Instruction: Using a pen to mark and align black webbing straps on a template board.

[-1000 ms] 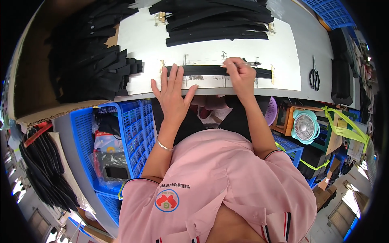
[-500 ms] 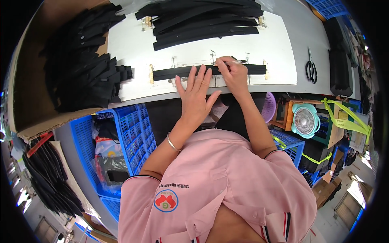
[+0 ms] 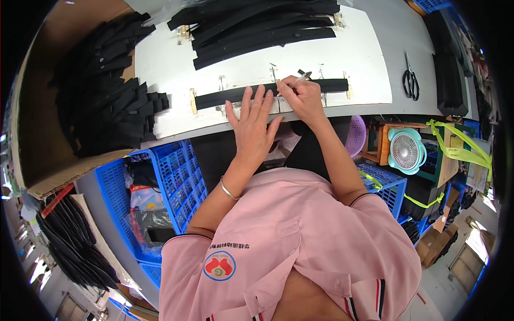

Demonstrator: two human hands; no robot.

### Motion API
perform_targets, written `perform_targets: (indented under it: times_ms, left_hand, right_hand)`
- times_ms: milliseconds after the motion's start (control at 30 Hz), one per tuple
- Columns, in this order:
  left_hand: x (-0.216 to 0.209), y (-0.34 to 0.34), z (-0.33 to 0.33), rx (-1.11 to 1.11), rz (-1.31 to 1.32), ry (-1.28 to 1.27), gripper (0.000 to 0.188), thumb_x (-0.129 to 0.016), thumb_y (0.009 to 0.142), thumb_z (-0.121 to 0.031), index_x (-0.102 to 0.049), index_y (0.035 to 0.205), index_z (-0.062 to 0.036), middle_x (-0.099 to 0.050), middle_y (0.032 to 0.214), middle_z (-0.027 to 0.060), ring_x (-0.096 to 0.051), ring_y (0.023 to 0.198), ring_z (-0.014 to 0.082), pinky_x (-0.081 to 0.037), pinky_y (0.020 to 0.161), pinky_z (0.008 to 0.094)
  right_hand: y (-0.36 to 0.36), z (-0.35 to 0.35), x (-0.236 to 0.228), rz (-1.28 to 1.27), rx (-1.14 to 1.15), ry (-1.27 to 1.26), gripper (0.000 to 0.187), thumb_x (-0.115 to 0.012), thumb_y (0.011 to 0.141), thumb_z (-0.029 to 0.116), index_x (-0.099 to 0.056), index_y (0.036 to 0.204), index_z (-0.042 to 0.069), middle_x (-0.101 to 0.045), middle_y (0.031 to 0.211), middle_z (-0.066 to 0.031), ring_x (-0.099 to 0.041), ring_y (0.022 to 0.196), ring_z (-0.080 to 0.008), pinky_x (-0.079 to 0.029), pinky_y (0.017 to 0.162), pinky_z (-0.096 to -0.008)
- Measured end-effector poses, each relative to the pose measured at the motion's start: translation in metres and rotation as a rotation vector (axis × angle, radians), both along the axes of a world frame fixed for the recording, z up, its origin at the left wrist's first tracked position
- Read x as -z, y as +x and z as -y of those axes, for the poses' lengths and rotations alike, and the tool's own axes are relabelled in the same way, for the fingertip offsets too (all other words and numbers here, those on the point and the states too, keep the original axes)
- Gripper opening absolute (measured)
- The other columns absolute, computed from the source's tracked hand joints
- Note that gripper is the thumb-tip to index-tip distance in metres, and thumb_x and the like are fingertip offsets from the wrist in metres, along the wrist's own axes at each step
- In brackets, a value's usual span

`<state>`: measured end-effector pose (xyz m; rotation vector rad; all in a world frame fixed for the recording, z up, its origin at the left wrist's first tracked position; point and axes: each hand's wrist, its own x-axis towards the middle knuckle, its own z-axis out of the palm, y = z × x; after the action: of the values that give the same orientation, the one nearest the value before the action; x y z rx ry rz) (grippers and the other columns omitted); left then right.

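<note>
A long black fabric strip (image 3: pixel 214 99) lies flat across the white board (image 3: pixel 367 64), between tan and dark marked spots at its two ends. My left hand (image 3: pixel 251 120) rests on it near the middle, fingers spread and stretched out, palm over the board's near edge. Just to the right, my right hand (image 3: pixel 305 101) is closed around a clear pen (image 3: pixel 301 78), whose tip end points down at the strip close to my left fingertips. The exact tip is too small to make out. Farther back on the board is a loose pile of similar black strips (image 3: pixel 257 35).
At the left stands an open carton (image 3: pixel 40 179) with many black strips (image 3: pixel 112 101). Black-handled scissors (image 3: pixel 410 83) lie on the grey table at the right. Below the table edge are a blue crate (image 3: pixel 179 182), a purple basket (image 3: pixel 356 136) and a turquoise fan (image 3: pixel 405 151).
The view has shifted slightly. The pen in my right hand has tipped from nearly level to a steeper slant, its tip end lower. My left hand stays pressed on the strip.
</note>
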<state>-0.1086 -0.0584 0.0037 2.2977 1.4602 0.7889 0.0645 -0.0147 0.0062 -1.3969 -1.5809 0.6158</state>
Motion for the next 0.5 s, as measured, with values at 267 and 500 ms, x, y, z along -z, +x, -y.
perform_targets:
  times_ms: [267,500]
  left_hand:
    - [-0.001,0.002,0.0,0.008,-0.017,0.015,0.057,-0.073,0.093,-0.031,-0.059,0.143,-0.0082,-0.053,0.153,0.0102,-0.038,0.149,0.0319,-0.009,0.121,0.0631]
    - [-0.003,0.002,0.0,0.01,-0.045,0.024,0.057,-0.072,0.095,-0.031,-0.057,0.145,-0.008,-0.053,0.153,0.0107,-0.037,0.15,0.033,-0.007,0.121,0.0631]
  right_hand:
    - [0.006,0.003,-0.002,0.032,-0.052,-0.004,0.02,-0.069,0.095,0.015,-0.074,0.087,-0.002,-0.071,0.07,-0.0076,-0.066,0.061,-0.0122,-0.049,0.058,-0.0269]
    - [0.06,0.016,-0.022,-0.355,0.196,-0.096,0.018,-0.062,0.099,0.012,-0.073,0.093,-0.001,-0.07,0.079,-0.0019,-0.059,0.069,-0.0052,-0.047,0.064,-0.0219]
